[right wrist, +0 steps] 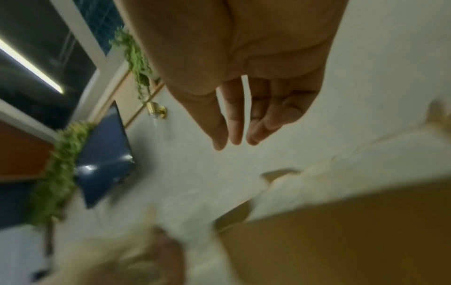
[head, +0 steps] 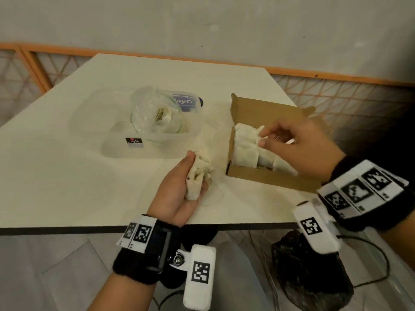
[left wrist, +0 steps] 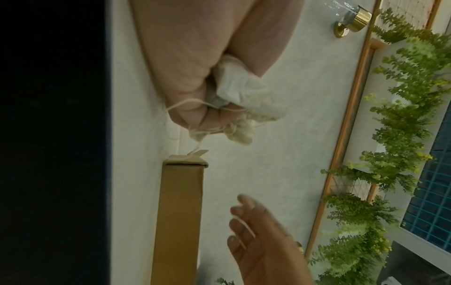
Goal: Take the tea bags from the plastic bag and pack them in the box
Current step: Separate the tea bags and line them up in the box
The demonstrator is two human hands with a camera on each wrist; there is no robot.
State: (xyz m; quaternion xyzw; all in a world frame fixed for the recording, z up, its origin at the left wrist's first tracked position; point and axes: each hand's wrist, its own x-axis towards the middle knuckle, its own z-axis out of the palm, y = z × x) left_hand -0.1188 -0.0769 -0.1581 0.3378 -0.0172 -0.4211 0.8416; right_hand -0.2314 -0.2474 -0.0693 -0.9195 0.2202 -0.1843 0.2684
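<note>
**A:** What are the hands doing?

**B:** The left hand (head: 179, 187) rests palm-up near the desk's (head: 67, 164) front edge, its fingers (left wrist: 214, 119) curled round a crumpled bunch of tea bags (head: 199, 173), strings trailing. The right hand (head: 294, 147) hovers over the cardboard box (head: 265, 176), fingers loosely spread and holding nothing.

**A:** How far along is the packing?

**B:** Roughly midway, by the look of it. Several white tea bags in the box (head: 244, 147) already cover much of its inside. More remain in the clear plastic bag (head: 155, 115), which sits in a transparent tub (head: 121, 147) further back to the left, well apart from the box.
</note>
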